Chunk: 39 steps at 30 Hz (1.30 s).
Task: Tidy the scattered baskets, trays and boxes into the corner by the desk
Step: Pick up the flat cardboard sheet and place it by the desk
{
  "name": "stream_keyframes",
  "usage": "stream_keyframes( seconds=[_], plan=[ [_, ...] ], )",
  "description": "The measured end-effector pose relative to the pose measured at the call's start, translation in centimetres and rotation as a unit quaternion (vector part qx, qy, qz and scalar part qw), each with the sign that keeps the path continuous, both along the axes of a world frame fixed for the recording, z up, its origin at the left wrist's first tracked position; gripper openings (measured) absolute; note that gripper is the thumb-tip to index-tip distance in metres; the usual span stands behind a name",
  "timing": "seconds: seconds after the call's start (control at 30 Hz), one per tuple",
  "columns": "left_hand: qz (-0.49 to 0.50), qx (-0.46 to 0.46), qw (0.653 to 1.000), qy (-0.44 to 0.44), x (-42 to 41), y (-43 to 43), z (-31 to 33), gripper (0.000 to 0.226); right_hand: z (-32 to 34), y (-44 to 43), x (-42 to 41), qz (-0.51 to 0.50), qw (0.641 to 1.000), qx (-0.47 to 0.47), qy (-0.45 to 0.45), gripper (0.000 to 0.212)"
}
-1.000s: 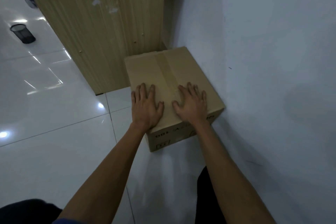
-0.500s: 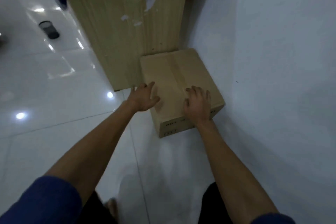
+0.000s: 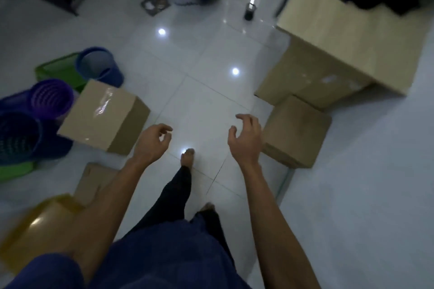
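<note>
Left grip [image 3: 152, 143] and right grip [image 3: 246, 141]: fingers apart and loosely curled, holding nothing, raised over the floor [image 3: 199, 91]. A second ago both lay flat on a box top; the view has since swung round to the room.

Small box [image 3: 298, 134] is just beside the right grip and touches a larger box [image 3: 305, 82] set against the table [image 3: 340, 37].

Well apart from the table, past the left grip, are a taped box [image 3: 103, 115], purple basket [image 3: 51, 98], blue bucket [image 3: 98, 65], green tray [image 3: 58, 73] and dark basket [image 3: 18, 138], close together.

Farthest from the table is a yellow container [image 3: 40, 225], blurred, possibly a bin.
</note>
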State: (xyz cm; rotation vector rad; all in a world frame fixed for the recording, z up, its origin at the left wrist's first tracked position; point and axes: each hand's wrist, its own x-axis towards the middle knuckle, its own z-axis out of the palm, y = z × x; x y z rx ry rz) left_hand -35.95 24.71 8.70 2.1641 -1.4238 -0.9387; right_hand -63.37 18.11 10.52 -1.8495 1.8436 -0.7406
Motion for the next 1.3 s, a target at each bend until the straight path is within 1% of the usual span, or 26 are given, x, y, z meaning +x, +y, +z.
stream_keyframes(
  seconds=[0.1,0.2,0.33,0.5,0.63,0.77,0.8,0.87,0.97,1.03,1.13,1.23,1.3],
  plan=[
    [0.127,-0.017,0.992,0.007,5.2,5.1,3.7,0.019,4.6,0.5,7.0,0.09,0.996,0.014,0.005,0.033],
    [0.22,-0.02,0.975,0.008,10.0,8.8,5.3,0.021,6.5,0.2,14.6,0.178,0.983,0.028,0.019,0.033],
    [0.334,-0.036,0.942,0.015,16.1,12.3,5.6,0.019,6.2,0.1,25.5,0.293,0.954,0.048,0.035,0.033],
    [0.407,-0.011,0.912,0.044,23.4,13.8,3.9,0.016,2.9,0.4,37.0,0.364,0.922,0.103,0.077,0.035],
    [0.401,0.048,0.913,0.054,29.4,13.3,1.5,0.02,0.2,0.6,43.7,0.397,0.9,0.149,0.103,0.036],
    [0.399,0.085,0.912,0.055,34.7,10.8,-2.7,0.027,-5.0,-0.4,49.3,0.398,0.891,0.2,0.089,0.043],
    [0.404,0.09,0.909,0.054,36.0,10.0,-4.2,0.028,-7.1,-0.6,50.5,0.407,0.885,0.206,0.09,0.045],
    [0.415,0.092,0.903,0.051,38.4,8.3,-7.6,0.034,-12.1,-0.6,53.0,0.436,0.861,0.229,0.124,0.054],
    [0.402,0.11,0.907,0.053,41.4,6.7,-14.6,0.043,-19.3,-0.1,56.3,0.455,0.826,0.275,0.19,0.071],
    [0.377,0.129,0.916,0.05,43.7,5.8,-20.0,0.048,-24.3,0.4,58.4,0.455,0.814,0.296,0.209,0.08],
    [0.317,0.151,0.936,0.011,47.6,4.4,-28.5,0.061,-31.7,1.1,62.4,0.467,0.803,0.295,0.223,0.09],
    [0.224,0.179,0.955,-0.075,51.5,2.7,-36.1,0.076,-37.9,2.2,65.9,0.493,0.791,0.287,0.221,0.099],
    [0.162,0.181,0.961,-0.132,53.4,2.0,-40.3,0.082,-41.7,3.7,66.8,0.524,0.773,0.259,0.247,0.113]
  ],
)
